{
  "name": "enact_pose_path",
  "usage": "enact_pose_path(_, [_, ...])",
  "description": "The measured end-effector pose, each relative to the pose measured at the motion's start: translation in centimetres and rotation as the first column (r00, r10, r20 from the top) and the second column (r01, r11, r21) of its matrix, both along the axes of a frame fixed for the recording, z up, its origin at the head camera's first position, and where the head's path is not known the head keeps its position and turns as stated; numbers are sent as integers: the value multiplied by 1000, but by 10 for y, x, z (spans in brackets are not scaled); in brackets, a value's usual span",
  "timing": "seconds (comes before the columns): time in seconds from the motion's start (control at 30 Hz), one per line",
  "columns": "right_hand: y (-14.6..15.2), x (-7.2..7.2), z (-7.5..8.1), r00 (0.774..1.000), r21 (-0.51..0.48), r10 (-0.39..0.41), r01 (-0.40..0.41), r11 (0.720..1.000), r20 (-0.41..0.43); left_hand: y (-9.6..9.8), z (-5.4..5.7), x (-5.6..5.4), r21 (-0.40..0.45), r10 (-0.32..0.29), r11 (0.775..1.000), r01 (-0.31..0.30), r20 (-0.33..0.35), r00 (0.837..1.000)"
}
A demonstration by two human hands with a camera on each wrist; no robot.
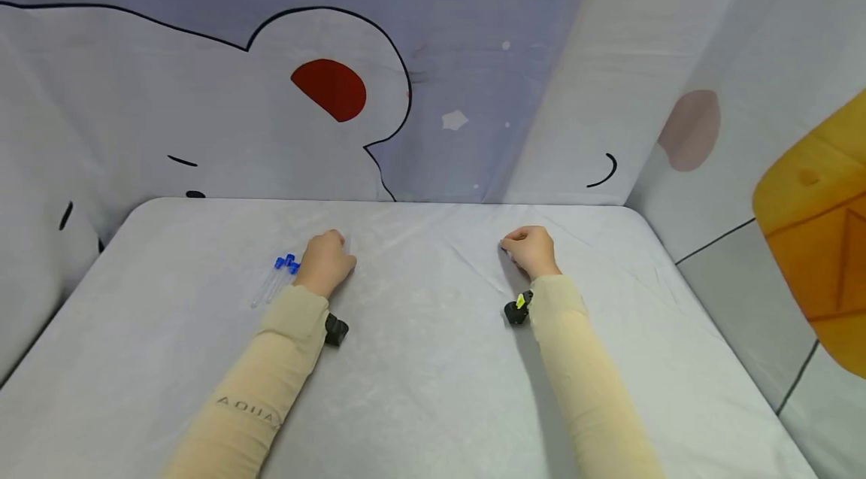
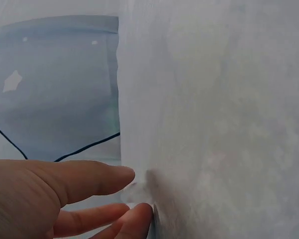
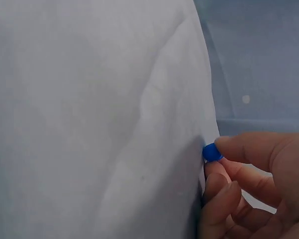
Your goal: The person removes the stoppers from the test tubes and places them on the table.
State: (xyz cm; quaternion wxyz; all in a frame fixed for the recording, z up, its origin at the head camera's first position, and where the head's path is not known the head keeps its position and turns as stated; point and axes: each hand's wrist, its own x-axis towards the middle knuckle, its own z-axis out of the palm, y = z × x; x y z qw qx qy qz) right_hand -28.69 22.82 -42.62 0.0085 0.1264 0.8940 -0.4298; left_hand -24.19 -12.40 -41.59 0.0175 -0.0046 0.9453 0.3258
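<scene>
My right hand (image 1: 532,252) is low over the right side of the white table, pinching a small blue cap (image 3: 212,153) between thumb and fingertips. My left hand (image 1: 328,262) is at the left of the table's far part. In the left wrist view its thumb (image 2: 107,178) is apart from the fingers, with a faint clear edge between them. A faint, clear tube-like thing (image 1: 348,240) shows beside that hand in the head view; whether the fingers touch it I cannot tell. Several clear tubes with blue caps (image 1: 279,264) lie left of the left hand, partly hidden by it.
A white cloth covers the table (image 1: 433,359), with light creases near the right hand. Printed fabric (image 1: 473,88) hangs behind the far edge and along the right side. Each wrist carries a small black camera (image 1: 335,329).
</scene>
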Motion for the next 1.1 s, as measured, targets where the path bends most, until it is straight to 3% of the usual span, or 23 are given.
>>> enact_pose_path(0.33, [7, -4, -3, 1000, -61, -21, 21, 998, -6, 0, 5, 1, -20, -21, 1000, 21, -6, 1000])
enact_pose_path(0.53, [7, -2, 2, 999, -121, -40, 36, 992, -33, -9, 15, 12, -35, -26, 999, 24, -60, 998])
enact_pose_path(0.63, [2, 3, 9, 995, -161, -46, 32, 986, -83, -18, 21, 21, -51, -37, 998, 33, -82, 996])
enact_pose_path(0.8, [-11, 15, 19, 990, -178, 20, -44, 983, -136, -32, 30, 36, -76, -44, 996, 37, -85, 995])
enact_pose_path(1.1, [-33, 44, 31, 987, -239, 125, -145, 960, -98, -36, 32, 54, -141, -118, 983, 117, 0, 993])
